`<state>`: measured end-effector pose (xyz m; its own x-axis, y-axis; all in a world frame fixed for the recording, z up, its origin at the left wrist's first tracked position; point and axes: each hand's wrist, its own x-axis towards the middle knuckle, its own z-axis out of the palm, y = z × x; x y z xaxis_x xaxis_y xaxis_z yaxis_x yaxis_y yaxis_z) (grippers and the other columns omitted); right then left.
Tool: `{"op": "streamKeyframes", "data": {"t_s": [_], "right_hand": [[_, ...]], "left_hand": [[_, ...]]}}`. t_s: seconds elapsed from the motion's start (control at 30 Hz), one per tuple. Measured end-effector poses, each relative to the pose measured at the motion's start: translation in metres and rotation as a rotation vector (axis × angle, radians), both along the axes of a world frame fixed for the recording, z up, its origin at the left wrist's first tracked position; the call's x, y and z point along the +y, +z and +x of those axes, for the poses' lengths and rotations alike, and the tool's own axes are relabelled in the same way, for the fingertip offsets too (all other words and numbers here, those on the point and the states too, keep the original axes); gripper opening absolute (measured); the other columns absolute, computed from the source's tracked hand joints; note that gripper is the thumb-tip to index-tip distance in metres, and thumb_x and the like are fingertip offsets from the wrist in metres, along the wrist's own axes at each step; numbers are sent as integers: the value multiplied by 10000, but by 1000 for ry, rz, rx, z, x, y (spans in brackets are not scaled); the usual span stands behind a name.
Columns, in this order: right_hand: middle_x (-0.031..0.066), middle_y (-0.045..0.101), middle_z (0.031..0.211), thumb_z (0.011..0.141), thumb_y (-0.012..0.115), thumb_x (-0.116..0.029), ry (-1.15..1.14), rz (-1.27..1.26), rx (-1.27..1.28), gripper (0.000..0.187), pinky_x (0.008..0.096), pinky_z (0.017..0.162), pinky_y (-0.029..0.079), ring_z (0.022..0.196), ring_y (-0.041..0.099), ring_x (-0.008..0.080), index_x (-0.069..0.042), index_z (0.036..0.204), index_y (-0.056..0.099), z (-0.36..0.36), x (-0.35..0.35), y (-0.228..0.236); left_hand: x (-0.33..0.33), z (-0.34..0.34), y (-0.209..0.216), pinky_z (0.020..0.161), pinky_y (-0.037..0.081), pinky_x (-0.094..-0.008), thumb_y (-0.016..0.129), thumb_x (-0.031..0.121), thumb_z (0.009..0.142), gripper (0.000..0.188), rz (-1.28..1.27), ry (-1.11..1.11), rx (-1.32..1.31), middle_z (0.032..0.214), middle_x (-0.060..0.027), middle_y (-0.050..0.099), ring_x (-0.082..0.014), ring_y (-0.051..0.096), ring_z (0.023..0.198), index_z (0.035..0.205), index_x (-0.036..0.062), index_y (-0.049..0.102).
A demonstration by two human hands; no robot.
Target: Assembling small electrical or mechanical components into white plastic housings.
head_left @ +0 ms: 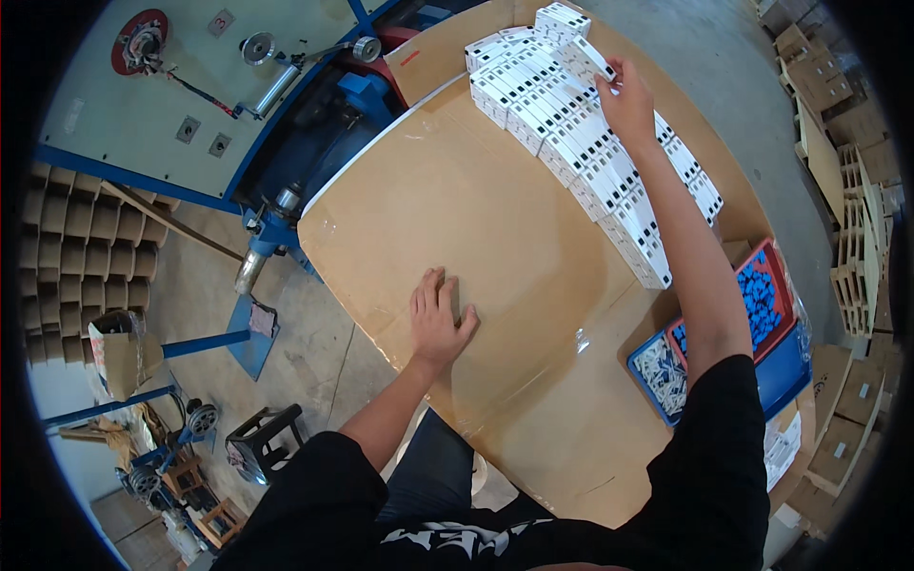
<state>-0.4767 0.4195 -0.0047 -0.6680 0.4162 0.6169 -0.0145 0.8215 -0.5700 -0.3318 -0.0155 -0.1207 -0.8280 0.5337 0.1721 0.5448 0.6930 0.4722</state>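
Reaching right hand [626, 100] onto stacked white boxes [571, 143], left hand [436, 322] flat

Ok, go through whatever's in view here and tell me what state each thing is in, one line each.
left hand: flat, palm down on the cardboard, holding nothing.
right hand: reached out, fingers on a small white box at the stack.
white boxes: stacked in long rows, lying closed.
cardboard-covered table: taped over, mostly bare in the middle.
red tray: open, filled with blue pieces.
blue tray: open, holding white pieces.
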Motion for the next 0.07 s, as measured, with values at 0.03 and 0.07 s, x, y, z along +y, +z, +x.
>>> {"op": "streamKeyframes", "data": {"t_s": [0.03,0.07], "right_hand": [[197,700,1105,905,713,-138,6,-8,-49,322,423,790,551,891,698,320,-22,1180,591,-17,3,6],[218,656,1251,907,712,-137,11,13,-78,315,412,807,551,936,696,325,-31,1179,594,-35,10,-1]], "left_hand": [[-4,-2,5,1169,287,-514,709,322,830,630,-26,8,12,1472,-197,422,-402,358,1424,1348,31,502],[-3,-5,-4,1178,277,-517,708,334,832,658,-45,4,-4,1483,-189,418,-401,348,1434,1378,42,486]]}}
